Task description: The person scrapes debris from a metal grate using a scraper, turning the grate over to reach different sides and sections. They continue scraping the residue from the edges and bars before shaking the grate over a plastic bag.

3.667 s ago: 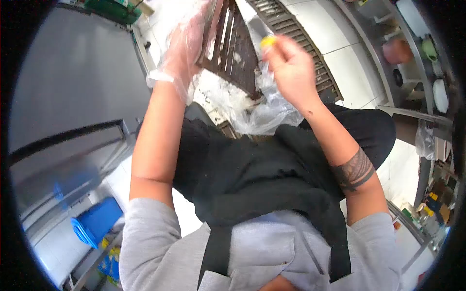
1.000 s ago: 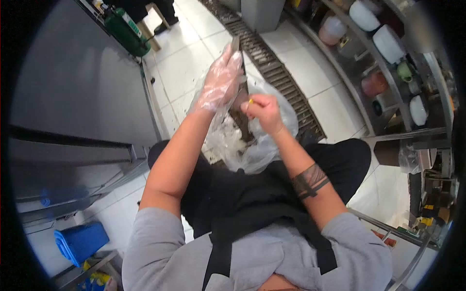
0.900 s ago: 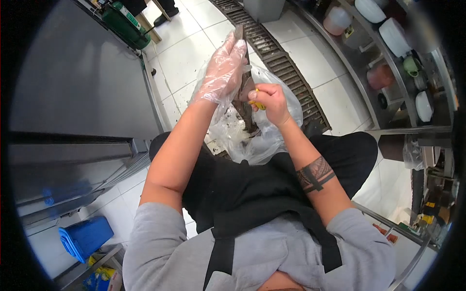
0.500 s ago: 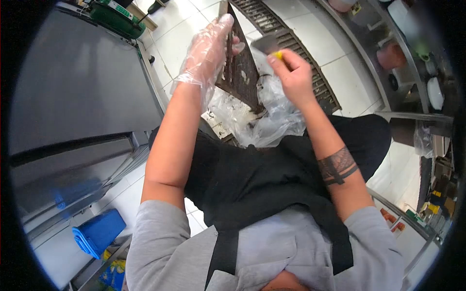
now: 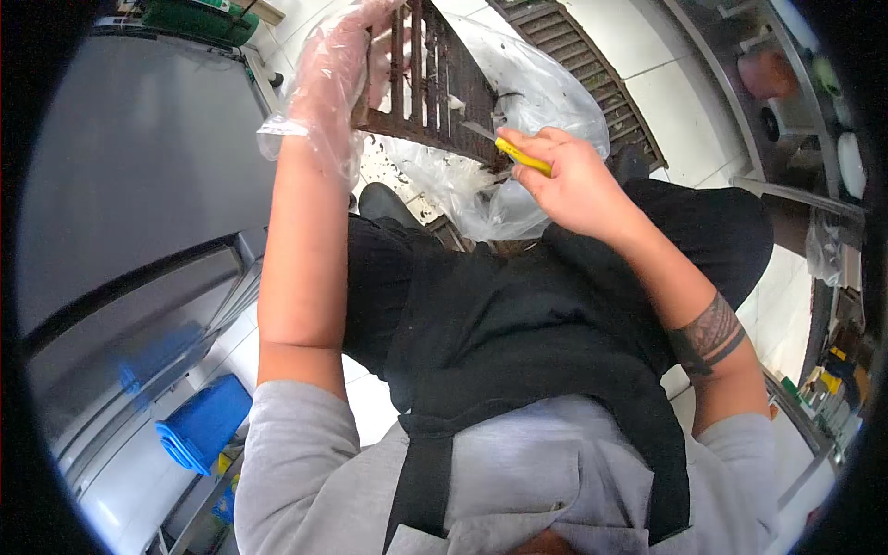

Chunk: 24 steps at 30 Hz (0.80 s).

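Observation:
My left hand (image 5: 335,69), in a clear plastic glove, grips the side of a dirty brown slatted grate (image 5: 421,83) that is held up at a tilt. Bare, my right hand (image 5: 564,176) is closed round the yellow handle (image 5: 525,157) of a scraper. The scraper's blade reaches to the lower right part of the grate, and its tip is hard to make out. Below and behind the grate lies a clear plastic bag (image 5: 527,203) with dark bits of dirt in and around it.
A long slatted drain cover (image 5: 592,69) crosses the white tiled floor. On the left stands a large grey cabinet (image 5: 148,166), with a blue bin (image 5: 208,421) below it. Metal shelves (image 5: 731,92) with containers are at the right. A dark boot (image 5: 384,205) shows under the grate.
The grate has turned so that its slats show, and my left hand has moved up and left with it. My right hand has come lower, bringing the scraper to the grate's lower part.

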{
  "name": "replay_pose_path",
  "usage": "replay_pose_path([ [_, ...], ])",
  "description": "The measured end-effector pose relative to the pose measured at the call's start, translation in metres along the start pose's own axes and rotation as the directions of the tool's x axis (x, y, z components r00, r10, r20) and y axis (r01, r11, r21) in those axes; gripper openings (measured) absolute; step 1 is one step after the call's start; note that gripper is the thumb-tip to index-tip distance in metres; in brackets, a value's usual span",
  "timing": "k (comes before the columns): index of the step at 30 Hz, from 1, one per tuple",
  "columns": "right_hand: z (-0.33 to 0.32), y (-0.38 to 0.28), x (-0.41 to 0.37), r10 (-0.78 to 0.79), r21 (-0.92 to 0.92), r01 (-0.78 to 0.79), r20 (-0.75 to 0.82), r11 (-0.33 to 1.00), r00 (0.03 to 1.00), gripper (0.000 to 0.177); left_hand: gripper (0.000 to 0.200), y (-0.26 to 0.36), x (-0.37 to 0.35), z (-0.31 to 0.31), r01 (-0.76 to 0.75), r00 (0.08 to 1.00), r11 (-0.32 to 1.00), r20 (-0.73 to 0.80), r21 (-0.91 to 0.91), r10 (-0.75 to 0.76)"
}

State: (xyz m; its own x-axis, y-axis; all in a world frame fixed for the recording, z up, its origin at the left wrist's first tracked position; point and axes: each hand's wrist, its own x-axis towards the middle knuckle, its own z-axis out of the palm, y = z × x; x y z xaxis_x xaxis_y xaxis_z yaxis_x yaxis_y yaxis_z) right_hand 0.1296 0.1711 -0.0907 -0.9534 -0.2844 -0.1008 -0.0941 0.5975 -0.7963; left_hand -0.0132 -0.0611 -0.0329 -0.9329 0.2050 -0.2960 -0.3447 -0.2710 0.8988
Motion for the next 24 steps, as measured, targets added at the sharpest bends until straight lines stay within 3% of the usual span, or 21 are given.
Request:
replay_pose_path([
  [1,0.005,0.005,-0.002,0.008,0.005,-0.008,0.002,1.000,1.000,0.045,0.017,-0.001,0.003,-0.003,-0.068,0.998,0.997,0.017,0.030,0.067],
  [3,0.015,0.010,-0.004,0.042,0.034,-0.042,-0.001,0.999,0.999,0.044,0.036,-0.001,0.003,-0.001,-0.064,0.997,0.995,-0.038,0.075,0.067],
  [4,0.025,0.013,-0.005,0.012,0.061,-0.008,-0.062,0.998,0.998,0.042,0.036,0.002,-0.002,0.004,-0.057,0.998,0.995,-0.036,0.080,0.060],
  [6,0.038,0.012,-0.009,0.041,0.079,-0.035,-0.068,0.996,0.997,0.042,0.060,0.005,-0.013,0.015,-0.130,0.990,0.971,-0.023,0.198,0.137],
  [9,0.056,0.008,-0.013,0.059,0.142,-0.043,-0.116,0.989,0.991,0.041,0.072,0.011,-0.022,0.024,-0.124,0.987,0.950,-0.064,0.288,0.148],
  [11,0.067,0.005,-0.012,0.026,0.125,0.002,-0.226,0.992,0.974,0.039,0.069,0.015,-0.038,0.039,-0.168,0.973,0.928,-0.097,0.333,0.211],
  [13,0.071,0.002,-0.008,0.051,0.117,-0.026,-0.220,0.993,0.974,0.038,0.073,0.021,-0.040,0.036,-0.172,0.976,0.877,-0.047,0.448,0.215],
  [17,0.075,0.003,0.003,0.037,0.157,0.004,-0.258,0.988,0.966,0.037,0.083,0.027,-0.041,0.042,-0.077,0.977,0.863,-0.135,0.499,0.164],
  [24,0.085,0.001,0.012,0.098,0.209,-0.036,-0.298,0.977,0.950,0.037,0.083,0.028,-0.041,0.036,-0.103,0.980,0.859,-0.095,0.501,0.173],
])
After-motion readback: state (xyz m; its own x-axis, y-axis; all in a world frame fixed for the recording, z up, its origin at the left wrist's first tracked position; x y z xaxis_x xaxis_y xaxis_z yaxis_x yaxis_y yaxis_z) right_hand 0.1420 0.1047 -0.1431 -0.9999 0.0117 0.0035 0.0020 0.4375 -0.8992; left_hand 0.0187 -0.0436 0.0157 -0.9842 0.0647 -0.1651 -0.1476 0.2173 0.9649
